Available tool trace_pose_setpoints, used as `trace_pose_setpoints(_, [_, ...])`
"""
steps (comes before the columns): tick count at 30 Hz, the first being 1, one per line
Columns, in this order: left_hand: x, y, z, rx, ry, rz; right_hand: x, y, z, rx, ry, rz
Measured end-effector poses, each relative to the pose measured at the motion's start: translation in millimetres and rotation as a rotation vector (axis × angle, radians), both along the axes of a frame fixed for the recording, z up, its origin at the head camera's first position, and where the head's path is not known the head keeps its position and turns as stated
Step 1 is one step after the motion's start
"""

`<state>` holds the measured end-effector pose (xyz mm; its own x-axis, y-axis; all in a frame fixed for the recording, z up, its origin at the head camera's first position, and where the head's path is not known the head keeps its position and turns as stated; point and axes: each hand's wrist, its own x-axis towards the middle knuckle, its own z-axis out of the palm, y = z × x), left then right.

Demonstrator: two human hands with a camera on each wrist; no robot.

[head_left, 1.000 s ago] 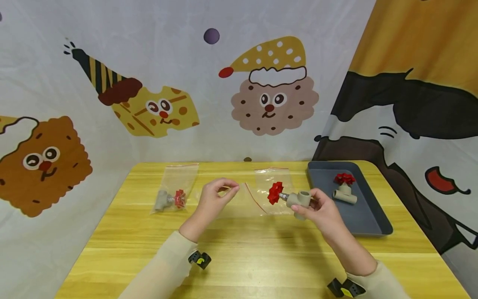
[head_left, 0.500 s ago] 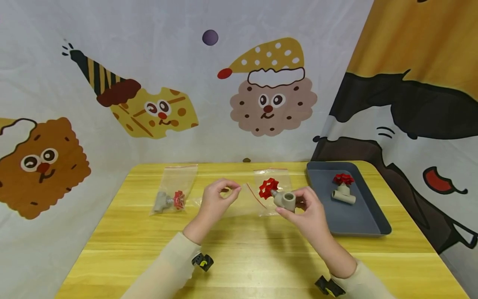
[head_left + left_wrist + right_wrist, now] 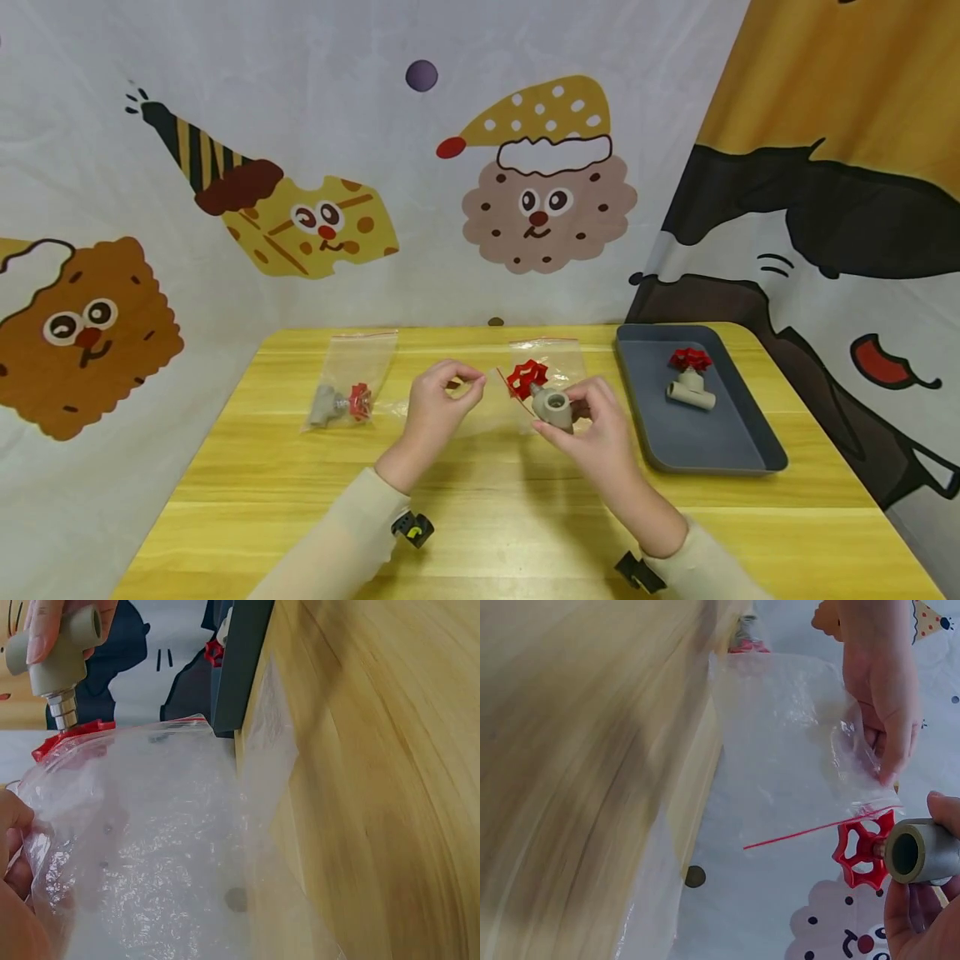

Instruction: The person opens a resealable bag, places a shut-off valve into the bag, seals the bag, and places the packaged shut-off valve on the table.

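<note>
My left hand (image 3: 442, 404) pinches a clear zip bag (image 3: 150, 847) near one corner of its red-lined mouth. The bag hangs above the table, its mouth towards my right hand (image 3: 603, 429). Between thumb and fingers, that right hand grips a beige pipe valve (image 3: 553, 408) by its tubular body. The valve's red handwheel (image 3: 864, 850) points at the bag, right at the red line in the right wrist view. In the left wrist view, the bag's plastic overlaps part of the wheel, while the metal stem and beige body show outside the bag.
On the left of the wooden table (image 3: 480, 533) lies another zip bag (image 3: 367, 354) with a red-wheeled valve (image 3: 330, 406) inside. A flat zip bag (image 3: 558, 350) lies behind my right hand. A grey tray (image 3: 720, 446) at the right holds one more valve (image 3: 692, 390).
My right hand has moved left with the valve, bringing its red wheel up to the bag's mouth and turning the valve somewhat. The left hand has stayed almost in place, still pinching the bag.
</note>
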<state>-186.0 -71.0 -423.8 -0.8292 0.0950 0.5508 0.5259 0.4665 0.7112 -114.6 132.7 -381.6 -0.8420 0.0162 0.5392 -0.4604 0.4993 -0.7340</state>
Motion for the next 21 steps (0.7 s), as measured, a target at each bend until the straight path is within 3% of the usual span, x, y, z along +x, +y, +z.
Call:
trace_pose_setpoints(8, [0.4, 0.8, 1.9, 0.003, -0.015, 0.006, 2.3, -0.9, -3.0, 0.032, 0.064, 0.063])
trace_pose_setpoints(17, [-1.3, -2.0, 2.5, 0.033, -0.034, 0.045, -15.3, 17.6, -37.2, 0.123, 0.181, 0.250])
trace_pose_setpoints(21, [-1.4, -2.3, 2.2, 0.039, -0.021, 0.004, -17.6, 21.9, -41.5, 0.149, 0.173, 0.319])
